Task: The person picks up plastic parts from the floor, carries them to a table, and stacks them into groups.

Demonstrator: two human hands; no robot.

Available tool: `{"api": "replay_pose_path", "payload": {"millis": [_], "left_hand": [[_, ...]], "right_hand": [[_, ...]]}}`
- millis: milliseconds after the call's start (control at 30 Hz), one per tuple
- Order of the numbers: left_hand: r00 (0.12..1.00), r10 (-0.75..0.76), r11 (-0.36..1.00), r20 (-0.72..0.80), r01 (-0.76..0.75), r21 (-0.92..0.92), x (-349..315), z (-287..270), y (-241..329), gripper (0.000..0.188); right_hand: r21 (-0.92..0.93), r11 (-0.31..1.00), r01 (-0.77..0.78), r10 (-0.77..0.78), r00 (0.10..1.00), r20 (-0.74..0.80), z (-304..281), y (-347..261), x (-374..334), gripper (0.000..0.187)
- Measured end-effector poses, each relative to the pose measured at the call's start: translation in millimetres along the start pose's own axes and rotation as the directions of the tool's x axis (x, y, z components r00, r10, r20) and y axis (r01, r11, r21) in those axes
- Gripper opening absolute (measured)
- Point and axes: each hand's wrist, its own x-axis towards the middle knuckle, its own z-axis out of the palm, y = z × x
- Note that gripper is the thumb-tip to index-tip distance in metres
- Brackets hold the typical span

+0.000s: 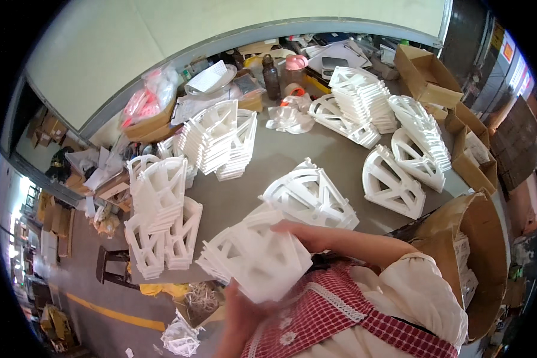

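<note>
A stack of white plastic fan-shaped frames [256, 253] is held close to my body, blurred by motion. My left hand [243, 301] grips its lower edge, with part of the fingers hidden beneath. From the right, my right hand [301, 234] reaches over the upper corner and holds it there. Just behind lies another small pile of white frames [310, 197] on the grey table [221, 200].
Tall piles of the same frames stand at the left [161, 194], back left [212, 140], back right [364, 98] and right [420, 134]. A large open carton [489, 256] is at my right. Bottles [271, 77], bags and papers crowd the table's far edge.
</note>
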Motion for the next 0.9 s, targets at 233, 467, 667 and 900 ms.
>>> {"api": "replay_pose_path", "payload": {"millis": [233, 467, 667, 900], "left_hand": [[0.997, -0.073, 0.997, -0.020, 0.073, -0.003, -12.2, 28.8, 1.1, 0.089], [0.960, -0.247, 0.956, 0.134, 0.219, 0.196, 5.4, 38.9, 4.3, 0.085], [0.990, -0.139, 0.904, 0.019, 0.119, 0.409, 27.7, 4.4, 10.1, 0.070], [0.978, 0.205, 0.692, 0.044, -0.177, 0.700, 9.2, 18.1, 20.4, 0.041]], "right_hand": [[-0.187, 0.982, 0.039, -0.041, 0.999, -0.010, -13.1, -18.2, -16.1, 0.051], [-0.015, 1.000, -0.014, 0.013, 0.999, -0.049, -43.4, -7.4, -6.3, 0.049], [-0.014, 0.997, 0.080, -0.081, 0.996, -0.031, -57.1, 11.0, 4.8, 0.051], [0.241, 0.969, 0.051, -0.036, 0.997, -0.068, -59.9, 34.2, 9.3, 0.049]]}}
